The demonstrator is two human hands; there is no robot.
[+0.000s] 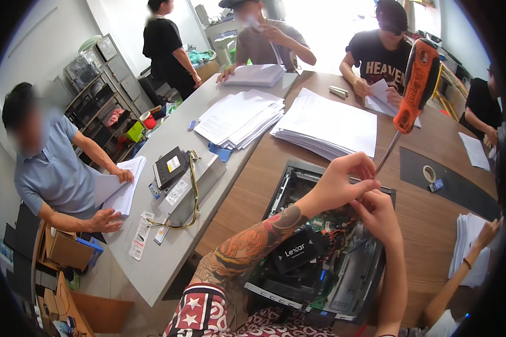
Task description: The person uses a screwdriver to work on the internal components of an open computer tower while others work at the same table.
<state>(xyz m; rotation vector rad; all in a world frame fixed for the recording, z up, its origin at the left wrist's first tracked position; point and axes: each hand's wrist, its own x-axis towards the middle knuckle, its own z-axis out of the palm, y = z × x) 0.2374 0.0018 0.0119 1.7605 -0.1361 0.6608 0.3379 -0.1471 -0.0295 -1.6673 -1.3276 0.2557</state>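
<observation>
An open desktop computer case (376, 269) lies in front of me, with circuit boards and wires inside. My left hand (348, 178) is closed above its far part, fingertips pinching the lower shaft of a screwdriver (415, 87). The screwdriver's orange and black handle points up and to the right; its tip is hidden at my fingers. My right hand (379, 216) is closed just below, its thumb and fingers pressed together close to my left fingertips. Whatever the right fingers hold is too small to make out. A flat black solid-state drive (293, 250) rests tilted inside the case.
A metal power supply (199, 188) with cables and an optical drive (171, 167) occupy the grey table at left. Paper stacks (329, 121) stand beyond the case. A tape roll (429, 173) lies on a black sheet at right. Several people handle papers around the tables.
</observation>
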